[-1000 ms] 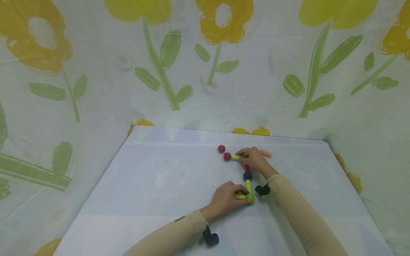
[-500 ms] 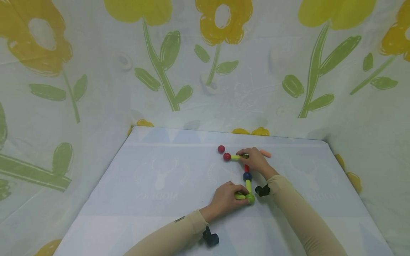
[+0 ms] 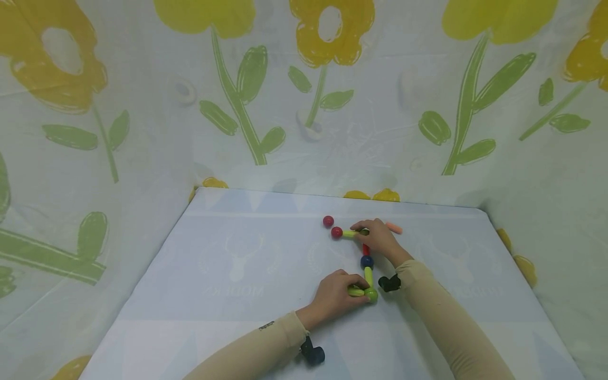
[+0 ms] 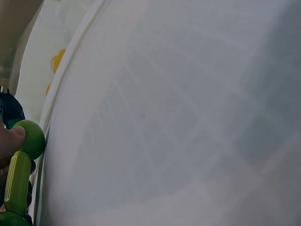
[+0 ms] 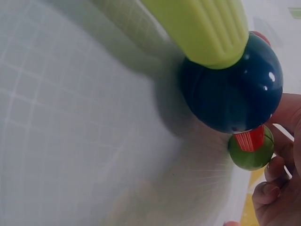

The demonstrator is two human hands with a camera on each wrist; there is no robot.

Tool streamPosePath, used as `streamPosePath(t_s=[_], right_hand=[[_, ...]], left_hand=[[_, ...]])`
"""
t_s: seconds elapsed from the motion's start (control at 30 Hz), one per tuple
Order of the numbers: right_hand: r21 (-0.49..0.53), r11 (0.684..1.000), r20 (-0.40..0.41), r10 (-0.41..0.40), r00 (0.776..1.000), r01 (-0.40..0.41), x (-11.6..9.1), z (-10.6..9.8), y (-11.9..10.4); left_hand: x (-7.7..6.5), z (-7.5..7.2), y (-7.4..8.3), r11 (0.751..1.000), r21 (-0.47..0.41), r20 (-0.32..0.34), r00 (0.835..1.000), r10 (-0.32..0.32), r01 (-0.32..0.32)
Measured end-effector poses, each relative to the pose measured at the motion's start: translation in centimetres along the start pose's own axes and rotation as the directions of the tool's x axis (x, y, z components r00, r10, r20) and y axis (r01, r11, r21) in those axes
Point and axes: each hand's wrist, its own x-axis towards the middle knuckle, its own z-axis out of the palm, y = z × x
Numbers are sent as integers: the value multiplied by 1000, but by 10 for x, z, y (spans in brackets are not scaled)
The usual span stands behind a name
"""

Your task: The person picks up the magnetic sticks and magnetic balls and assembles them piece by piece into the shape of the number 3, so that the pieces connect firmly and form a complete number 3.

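Note:
A chain of toy balls and ribbed rods lies on the table. My left hand (image 3: 338,293) pinches the green ball (image 3: 372,295) at its near end, thumb against it, with a light green rod (image 3: 355,291) by the fingers. From that ball another light green rod (image 3: 368,275) runs to a blue ball (image 3: 367,262), then a red rod (image 3: 366,249). Farther away, my right hand (image 3: 377,236) holds a second green ball (image 5: 251,153) at the red rod's far end, mostly hidden in the head view. A yellow-green rod (image 3: 349,233) leads left to a red ball (image 3: 336,232).
A loose red ball (image 3: 328,221) lies behind the chain. An orange rod (image 3: 393,227) sits beyond my right hand. The pale patterned table (image 3: 228,295) meets a flowered cloth (image 3: 361,148) at its back and sides. Black wrist cameras hang below both sleeves.

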Motion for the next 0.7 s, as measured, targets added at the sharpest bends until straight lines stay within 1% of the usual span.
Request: streamPosePath(t_s=[0.33,0.53,0.7], right_hand=[[20,1000,-19,-18,1000,18,2,-4,4],[31,999,-66,-30,997,32,0,-10,12],[5,999,-118,-40,992,41,-4,-16,20]], left_hand=[[0,0,0,1000,-2,-5,1000,5,-5],[0,1,0,1000,-9,7,1000,-14,14],[0,0,1,1000,-16,21,999,-26,26]])
